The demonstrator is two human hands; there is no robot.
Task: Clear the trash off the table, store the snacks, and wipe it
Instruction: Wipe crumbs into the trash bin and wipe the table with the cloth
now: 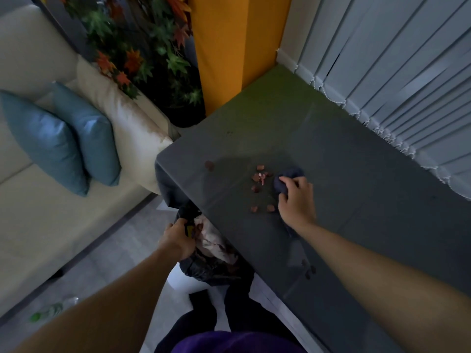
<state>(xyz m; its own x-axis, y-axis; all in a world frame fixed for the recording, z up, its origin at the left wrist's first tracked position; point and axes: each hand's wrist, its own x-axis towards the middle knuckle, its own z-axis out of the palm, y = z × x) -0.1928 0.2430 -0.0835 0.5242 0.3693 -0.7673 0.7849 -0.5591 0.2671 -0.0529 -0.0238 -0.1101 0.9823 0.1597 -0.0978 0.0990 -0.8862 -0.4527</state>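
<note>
A dark grey table [356, 200] fills the right half of the view. Several small reddish-brown crumbs [260, 178] lie scattered near its left end, with one larger piece [209, 165] apart to the left. My right hand [295, 200] presses a bunched dark blue cloth [289, 178] onto the table just right of the crumbs. Below the table's left edge, my left hand [178, 240] grips the rim of a black trash bag [211, 268] that lines a white bin [183, 280]. Crumpled pale wrappers [212, 240] sit inside the bag.
A cream sofa [46, 212] with two blue cushions [63, 141] stands to the left. A plant with orange and green leaves [142, 54] and a yellow pillar [229, 47] are behind the table. Vertical blinds [395, 72] run along the far side. A plastic bottle [51, 310] lies on the floor.
</note>
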